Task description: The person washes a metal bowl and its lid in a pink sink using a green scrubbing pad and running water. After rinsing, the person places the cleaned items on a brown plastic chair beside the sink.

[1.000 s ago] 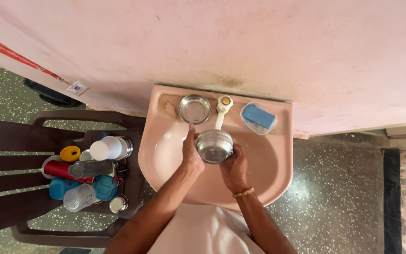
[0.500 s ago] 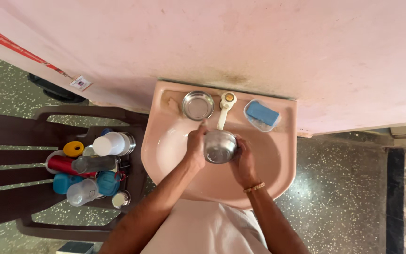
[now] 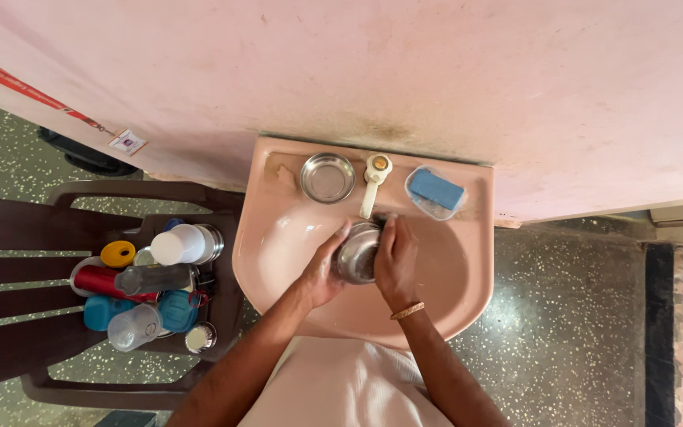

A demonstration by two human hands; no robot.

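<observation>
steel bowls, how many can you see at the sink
2: one steel bowl on the sink ledge left of the tap, one held in both hands over the basin. None seems hidden.

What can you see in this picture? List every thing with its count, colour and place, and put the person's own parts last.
sink: one, pink, against the wall
tap: one, cream, sink ledge, middle
small steel bowl: one, silver, ledge left of the tap
soap dish: one, blue, ledge right of the tap
steel cup: one, silver, over the basin, between both hands
chair: one, dark brown, left of the sink
bottles and lids: several, red, blue, white, yellow, on the chair seat
left hand: on the cup
right hand: on the cup, bangle at the wrist
</observation>
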